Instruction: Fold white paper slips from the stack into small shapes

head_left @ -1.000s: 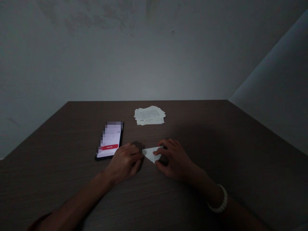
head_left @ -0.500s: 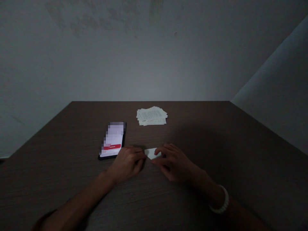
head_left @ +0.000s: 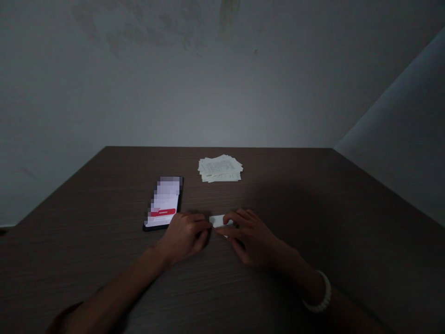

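Observation:
A small white piece of paper [head_left: 217, 220] lies on the table in front of me, between my two hands. Its left end is pinched by my left hand [head_left: 187, 234], whose fingers are curled together. From the other side, my right hand [head_left: 248, 234] grips the same paper, with bent fingers over its right part and lower edge. A sliver of paper shows below one of those fingers. The right hand covers the rest, so I cannot tell the full shape or fold. The right wrist wears a pale bracelet [head_left: 325, 297].
Left of my hands lies a phone [head_left: 167, 199] with its screen lit, its top part blurred out. Farther back sits a loose pile of printed paper slips [head_left: 220, 168]. The brown wooden table [head_left: 104, 195] meets a grey wall [head_left: 222, 102] behind it.
A finger of my right hand has slid slightly left along the paper's lower edge, and less of the paper shows there. My left hand keeps its hold. The view has shifted a little.

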Tool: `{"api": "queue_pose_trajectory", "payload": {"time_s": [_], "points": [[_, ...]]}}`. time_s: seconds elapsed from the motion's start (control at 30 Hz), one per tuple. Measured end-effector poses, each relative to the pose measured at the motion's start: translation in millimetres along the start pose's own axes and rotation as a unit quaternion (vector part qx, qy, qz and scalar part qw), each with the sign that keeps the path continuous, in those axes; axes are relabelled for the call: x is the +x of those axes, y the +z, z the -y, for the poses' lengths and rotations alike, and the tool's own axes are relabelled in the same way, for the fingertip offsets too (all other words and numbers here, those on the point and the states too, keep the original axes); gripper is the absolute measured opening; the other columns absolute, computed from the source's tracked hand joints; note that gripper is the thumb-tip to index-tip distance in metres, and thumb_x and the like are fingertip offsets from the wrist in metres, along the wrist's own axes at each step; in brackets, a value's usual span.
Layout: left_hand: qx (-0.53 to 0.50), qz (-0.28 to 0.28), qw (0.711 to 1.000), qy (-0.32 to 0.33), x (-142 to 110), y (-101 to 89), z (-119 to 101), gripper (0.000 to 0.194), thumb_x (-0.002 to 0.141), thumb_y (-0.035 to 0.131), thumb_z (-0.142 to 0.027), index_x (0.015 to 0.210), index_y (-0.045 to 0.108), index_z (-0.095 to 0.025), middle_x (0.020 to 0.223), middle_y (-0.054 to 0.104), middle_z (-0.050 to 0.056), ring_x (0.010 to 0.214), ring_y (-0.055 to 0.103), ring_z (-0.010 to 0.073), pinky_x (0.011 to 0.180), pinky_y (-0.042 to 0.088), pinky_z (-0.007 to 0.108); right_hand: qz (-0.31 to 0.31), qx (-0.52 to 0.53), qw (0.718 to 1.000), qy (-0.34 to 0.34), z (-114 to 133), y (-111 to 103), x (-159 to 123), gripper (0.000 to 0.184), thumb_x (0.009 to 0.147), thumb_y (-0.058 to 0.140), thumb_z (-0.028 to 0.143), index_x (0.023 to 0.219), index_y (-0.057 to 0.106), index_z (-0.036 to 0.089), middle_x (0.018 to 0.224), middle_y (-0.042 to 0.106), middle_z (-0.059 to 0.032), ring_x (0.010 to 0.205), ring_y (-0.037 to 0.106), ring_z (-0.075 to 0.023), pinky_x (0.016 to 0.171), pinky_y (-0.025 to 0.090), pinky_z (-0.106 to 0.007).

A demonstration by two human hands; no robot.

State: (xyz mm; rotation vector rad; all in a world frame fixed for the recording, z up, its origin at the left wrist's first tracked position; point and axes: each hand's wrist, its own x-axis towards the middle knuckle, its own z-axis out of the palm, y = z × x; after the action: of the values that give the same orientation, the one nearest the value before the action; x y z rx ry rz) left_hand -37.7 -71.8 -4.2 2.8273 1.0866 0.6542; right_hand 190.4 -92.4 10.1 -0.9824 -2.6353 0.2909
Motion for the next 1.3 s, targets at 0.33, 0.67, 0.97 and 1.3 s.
{"api": "queue_pose_trajectory", "payload": {"time_s": [0.33,0.67,0.97,1.3], "points": [[0.007,-0.005,1.0,-0.01,-0.1,2.4,1.2,0.028,0.079,0.043,-0.015,0.078,0.072,-0.017,0.063,0.062,0.004,0.055,0.057,0.0166,0.052,0.04,0.028,0.016,-0.011,1.0,0.01,1.2,-1.9,1.2,0.04,0.083,0.053,0.013,0.121,0.056,0.025,0.117,0.053,-0.0064,0.099,0.043,-0.0231,0.085,0.032,-0.038],[0.013,0.016,1.0,-0.008,2.5,-1.0,-2.1,0.024,0.08,0.044,-0.015,0.074,0.067,-0.015,0.065,0.064,0.004,0.056,0.058,0.0173,0.055,0.043,0.029,0.037,-0.024,0.999,0.026,10.7,-8.3,5.4,0.038,0.08,0.052,0.014,0.117,0.056,0.023,0.117,0.051,-0.0075,0.1,0.042,-0.0236,0.086,0.031,-0.039],[-0.003,0.009,1.0,-0.02,3.5,-1.4,-1.6,0.026,0.079,0.043,-0.014,0.076,0.068,-0.016,0.066,0.064,0.004,0.058,0.06,0.0176,0.055,0.044,0.028,0.03,-0.033,0.999,0.018,9.0,-5.7,6.8,0.044,0.078,0.053,0.013,0.12,0.056,0.024,0.115,0.053,-0.0081,0.098,0.043,-0.0243,0.084,0.031,-0.04],[0.012,0.029,0.999,-0.032,2.4,-1.0,-0.9,0.024,0.079,0.045,-0.016,0.077,0.069,-0.017,0.07,0.065,0.005,0.06,0.061,0.0188,0.053,0.042,0.028,0.019,-0.012,1.0,0.007,1.5,-9.6,0.3,0.02,0.076,0.06,0.015,0.088,0.07,0.026,0.094,0.059,-0.0027,0.089,0.048,-0.0197,0.077,0.031,-0.036]]}}
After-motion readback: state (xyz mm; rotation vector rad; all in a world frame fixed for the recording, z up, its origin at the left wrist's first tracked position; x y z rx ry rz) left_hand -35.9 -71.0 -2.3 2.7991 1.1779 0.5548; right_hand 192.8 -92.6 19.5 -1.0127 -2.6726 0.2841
